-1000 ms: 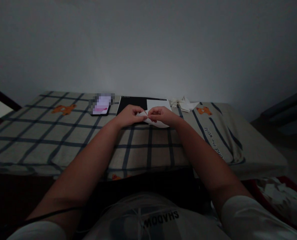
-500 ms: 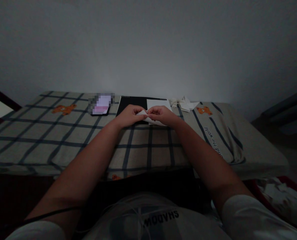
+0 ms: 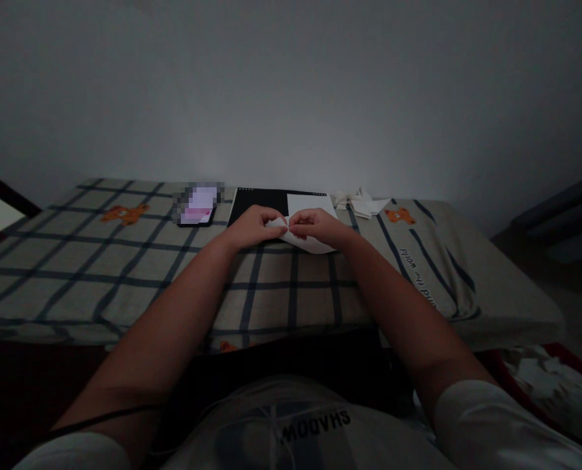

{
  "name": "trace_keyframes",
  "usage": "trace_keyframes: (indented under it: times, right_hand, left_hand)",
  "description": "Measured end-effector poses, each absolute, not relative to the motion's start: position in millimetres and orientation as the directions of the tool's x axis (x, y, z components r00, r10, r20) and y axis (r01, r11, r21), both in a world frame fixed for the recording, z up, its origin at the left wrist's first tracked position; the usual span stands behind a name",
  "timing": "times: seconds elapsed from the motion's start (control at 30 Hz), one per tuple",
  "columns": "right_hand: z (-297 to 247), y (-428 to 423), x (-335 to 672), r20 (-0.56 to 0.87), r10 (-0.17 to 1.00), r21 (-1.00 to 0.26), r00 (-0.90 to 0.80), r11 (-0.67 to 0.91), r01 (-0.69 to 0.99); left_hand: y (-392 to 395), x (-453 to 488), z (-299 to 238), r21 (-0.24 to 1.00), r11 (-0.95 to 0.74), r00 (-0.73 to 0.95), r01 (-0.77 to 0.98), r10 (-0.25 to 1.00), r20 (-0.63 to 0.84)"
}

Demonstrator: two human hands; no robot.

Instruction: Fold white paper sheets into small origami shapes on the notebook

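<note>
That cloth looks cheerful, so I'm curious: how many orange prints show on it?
3. One print lies left of the phone, another right of the scraps, a third, partly visible, at the front edge of the cloth. Others may be hidden.

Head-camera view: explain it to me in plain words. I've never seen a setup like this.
There is no machine here, just a person's bare left hand and right hand. The camera is worn on that person's head, looking forward and down, so the forearms rise from the bottom of the picture.

The surface is covered by a checked cloth with orange bear prints. On it lie a smartphone to the left, partly blurred by blocks, a flat black pad with a white sheet over its right part, and crumpled paper scraps to the right.

Both hands pinch one piece of white paper between the fingertips, close together.
</note>
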State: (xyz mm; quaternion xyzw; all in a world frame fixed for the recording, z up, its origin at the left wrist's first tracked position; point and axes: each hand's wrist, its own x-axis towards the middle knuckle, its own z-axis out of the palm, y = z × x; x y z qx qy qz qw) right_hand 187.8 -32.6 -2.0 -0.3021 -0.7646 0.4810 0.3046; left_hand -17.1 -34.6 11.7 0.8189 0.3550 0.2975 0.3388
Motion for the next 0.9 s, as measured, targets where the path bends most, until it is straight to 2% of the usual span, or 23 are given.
trace_keyframes:
  times: [0.33,0.67,0.9]
  right_hand:
    - [-4.4,-30.5,187.9,0.172,0.778,-0.921,-0.604,0.345,0.182]
    - [-5.6,-31.3,183.4,0.318,0.769,-0.875,-0.555,0.464,0.142]
    - [-0.4,-34.2,187.1,0.23,0.788,-0.929,-0.571,0.353,0.114]
  left_hand:
    - [-35.3,-17.1,13.4,0.731,-0.557,0.606,0.394,0.756,0.249]
    - [-35.4,-16.4,13.2,0.776,-0.541,0.572,0.325,0.766,0.295]
    - [-34.8,-19.0,13.9,0.797,-0.496,0.555,0.345,0.793,0.253]
